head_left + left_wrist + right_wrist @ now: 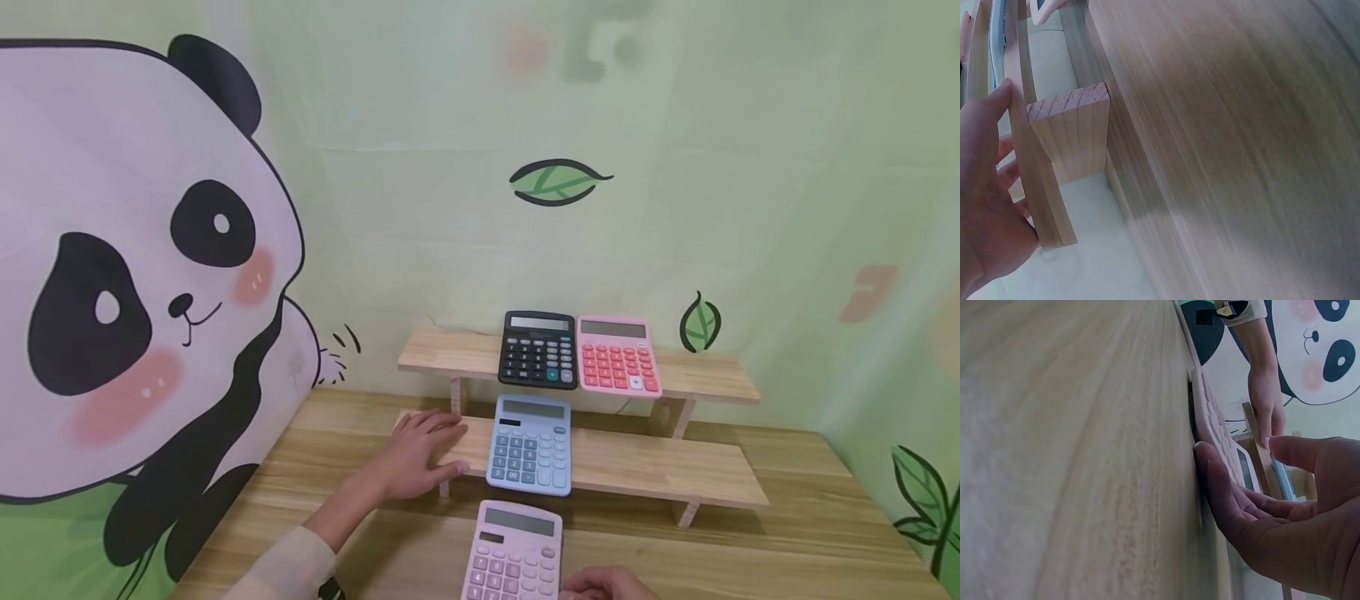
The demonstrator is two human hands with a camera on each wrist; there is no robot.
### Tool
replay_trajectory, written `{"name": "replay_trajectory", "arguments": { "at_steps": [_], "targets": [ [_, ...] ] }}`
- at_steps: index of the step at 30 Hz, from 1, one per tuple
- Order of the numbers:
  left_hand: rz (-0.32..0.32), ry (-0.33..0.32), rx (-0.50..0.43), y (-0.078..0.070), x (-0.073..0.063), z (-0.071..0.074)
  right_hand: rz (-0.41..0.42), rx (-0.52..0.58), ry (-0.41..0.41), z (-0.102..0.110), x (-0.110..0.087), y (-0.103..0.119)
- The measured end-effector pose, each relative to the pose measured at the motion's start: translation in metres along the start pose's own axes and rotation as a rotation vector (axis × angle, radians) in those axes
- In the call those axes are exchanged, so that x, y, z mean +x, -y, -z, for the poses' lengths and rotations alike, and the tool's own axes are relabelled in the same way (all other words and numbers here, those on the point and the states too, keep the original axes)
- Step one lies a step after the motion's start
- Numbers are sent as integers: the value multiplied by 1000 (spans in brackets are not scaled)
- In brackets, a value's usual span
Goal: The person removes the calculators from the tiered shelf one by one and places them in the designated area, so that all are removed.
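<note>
My left hand (417, 457) rests on the left end of the lower wooden shelf (645, 463), fingers extended over its top and thumb at the front edge. In the left wrist view, that thumb lies close to the blue calculator's edge (996, 47). Just right of this hand, the blue calculator (529, 443) leans on the lower shelf. A pale pink calculator (516, 550) lies on the tabletop in front. At its right side is my right hand (609, 582), with loosely bent fingertips touching the edge and the thumb (1297, 452) held apart.
On the upper shelf (453, 353), a black calculator (536, 350) and a bright pink calculator (617, 357) stand side by side. Short wooden legs (687, 513) support the shelves on the wood-grain table (750, 558). A wall with a panda picture (187, 333) rises behind.
</note>
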State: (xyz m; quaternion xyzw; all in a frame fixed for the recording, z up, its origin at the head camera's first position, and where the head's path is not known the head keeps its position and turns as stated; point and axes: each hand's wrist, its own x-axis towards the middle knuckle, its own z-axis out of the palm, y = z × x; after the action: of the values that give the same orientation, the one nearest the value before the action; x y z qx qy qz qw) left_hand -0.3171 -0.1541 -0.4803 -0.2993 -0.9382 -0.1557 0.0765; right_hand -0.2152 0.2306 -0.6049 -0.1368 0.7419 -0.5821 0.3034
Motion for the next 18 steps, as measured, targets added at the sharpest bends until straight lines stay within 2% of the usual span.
{"name": "replay_trajectory", "arguments": {
  "at_steps": [5,9,11,13,18],
  "targets": [
    [8,8,7,1,0,-1,55,-17,14,3,-8,13],
    [5,9,-2,1,-1,-1,61,-5,-9,-1,-35,63],
    [3,9,-2,1,-1,-1,50,3,-44,-2,-50,93],
    [-2,8,-4,1,-1,-1,74,-9,-86,1,-60,114],
    [-12,-3,-7,1,0,0,170,-126,-218,16,-78,144]
  ]
}}
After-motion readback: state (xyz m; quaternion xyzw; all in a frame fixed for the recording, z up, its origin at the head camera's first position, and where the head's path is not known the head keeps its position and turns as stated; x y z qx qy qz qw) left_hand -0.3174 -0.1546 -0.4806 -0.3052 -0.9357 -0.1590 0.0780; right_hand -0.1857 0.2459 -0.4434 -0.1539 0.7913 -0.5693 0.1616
